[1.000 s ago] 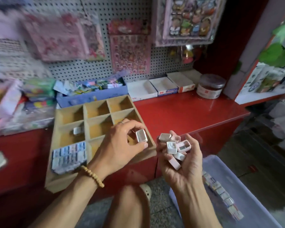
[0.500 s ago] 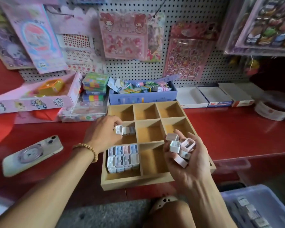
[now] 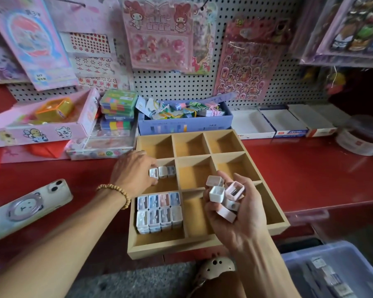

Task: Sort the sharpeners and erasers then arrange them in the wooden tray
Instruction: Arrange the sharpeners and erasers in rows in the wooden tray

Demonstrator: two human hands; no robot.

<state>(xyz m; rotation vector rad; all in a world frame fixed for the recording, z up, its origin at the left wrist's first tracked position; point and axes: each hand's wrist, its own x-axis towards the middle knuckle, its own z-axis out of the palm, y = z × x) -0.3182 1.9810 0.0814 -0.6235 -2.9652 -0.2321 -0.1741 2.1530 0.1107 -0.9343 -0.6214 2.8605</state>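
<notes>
Wooden tray (image 3: 205, 247) at the shelf's (image 3: 310, 175) front edge, phone (image 3: 28, 208) left of it, boxes behind

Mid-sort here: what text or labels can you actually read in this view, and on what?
"TOY": top left corner of the pink bear sticker sheet on the pegboard.
Print on the front of the blue-edged box: too blurred to read.
Characters on the pink hanging pack, top left: too blurred.
On the sharpeners and the wooden tray: none.

pastel sharpeners (image 3: 159, 212) fill the wooden tray's (image 3: 205, 241) near-left compartment, three more (image 3: 162, 172) in the middle-left.
</notes>
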